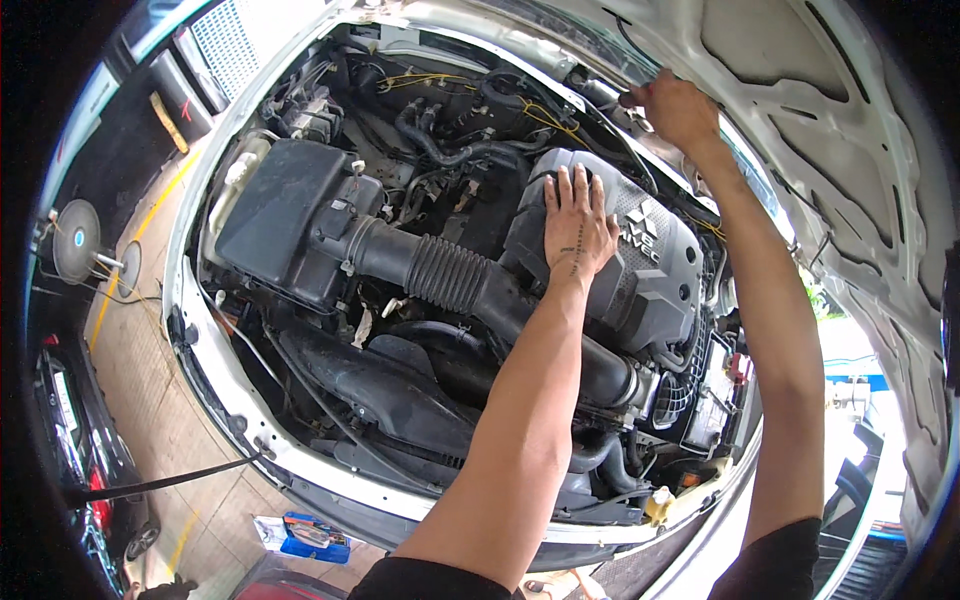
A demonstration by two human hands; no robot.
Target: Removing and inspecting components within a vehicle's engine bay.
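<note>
My left hand (580, 225) lies flat on the grey and black plastic engine cover (655, 290), its fingers stretched toward the back of the bay. Farther back and to the right, my right hand (682, 112) is closed beside the base of the windshield, under the raised hood (850, 130). Whatever its curled fingers hold is hidden. A ribbed black air intake hose (450, 273) runs left of my left forearm, from the black air filter box (280, 210) toward the engine's front.
The battery (710, 400) sits at the bay's right side. Yellow wires (545, 115) cross the back. A white front body edge (215, 395) borders the bay. On the tiled floor are a fan (80, 240), a blue case (313, 537) and a dark car (80, 450).
</note>
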